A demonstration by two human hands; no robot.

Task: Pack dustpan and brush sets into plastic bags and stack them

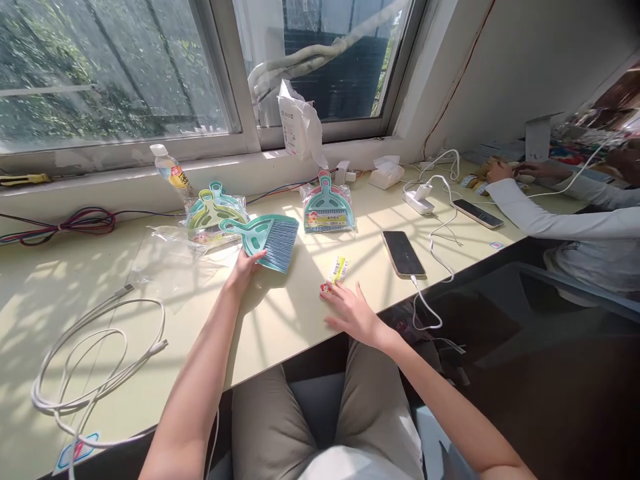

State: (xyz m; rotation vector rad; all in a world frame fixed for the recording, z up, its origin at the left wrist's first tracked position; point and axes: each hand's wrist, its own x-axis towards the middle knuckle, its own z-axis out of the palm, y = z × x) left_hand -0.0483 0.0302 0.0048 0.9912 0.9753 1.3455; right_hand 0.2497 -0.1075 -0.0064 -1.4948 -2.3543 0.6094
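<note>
My left hand (243,272) grips a teal dustpan (250,233) with a grey-bristled brush (281,243) fitted in it, held tilted just over the table. On the tabletop, my right hand (356,311) lies with fingers spread, its fingertips at the lower end of a small yellow and red printed label (336,272). Behind my left hand are green and teal dustpan sets (213,212) in clear wrapping. Another wrapped teal and pink dustpan set (329,208) stands near the window, with a yellow label across it.
A plastic bag (163,257) and a coiled white cable (107,333) lie to the left. A bottle (173,175) stands by the sill. To the right are a charging phone (404,254), a power strip (419,201) and a second phone (479,213). A co-worker's sleeve (560,223) is at far right.
</note>
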